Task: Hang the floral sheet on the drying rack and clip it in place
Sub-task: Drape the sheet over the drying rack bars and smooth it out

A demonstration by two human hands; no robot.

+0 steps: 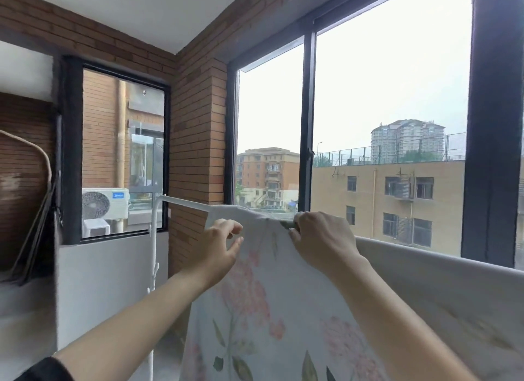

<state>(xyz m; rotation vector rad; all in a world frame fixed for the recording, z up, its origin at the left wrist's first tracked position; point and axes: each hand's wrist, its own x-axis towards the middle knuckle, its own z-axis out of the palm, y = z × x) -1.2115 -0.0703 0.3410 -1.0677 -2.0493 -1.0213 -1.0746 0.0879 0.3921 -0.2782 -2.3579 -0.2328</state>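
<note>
The right hand (320, 238) pinched a small dark-green clip (287, 225) over the pink-flowered white sheet (269, 309) on the white metal rack rail (187, 202), apparently to pin it; the left hand (218, 247) hovered loosely open.

I see the white sheet (255, 309) with pink flowers and green leaves draped over the white drying rack (184, 200), hanging down the near side of its top bar, with a small green clip (287, 225), mostly hidden, at the fold on that bar.
</note>
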